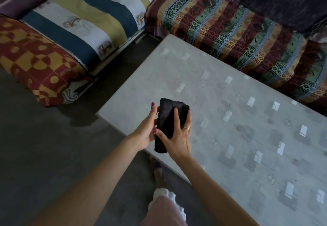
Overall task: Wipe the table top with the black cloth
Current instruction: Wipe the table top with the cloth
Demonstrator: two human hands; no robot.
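A folded black cloth point(169, 117) is held between both hands just over the near left corner of the pale grey table top point(230, 112). My left hand point(146, 131) cups the cloth's left edge, palm turned inward. My right hand point(177, 135) lies across the cloth from the right, fingers spread over its top, a ring on one finger. The cloth's lower end hangs past the table's front edge. Whether the cloth touches the table surface I cannot tell.
A sofa with a striped multicoloured throw point(238, 36) runs along the table's far side. A seat with a blue, white and yellow cover point(92, 20) and a red-and-yellow cushion point(35, 63) stand at the left. Dark grey floor point(44, 146) lies in front; my leg and foot point(159, 176) are below.
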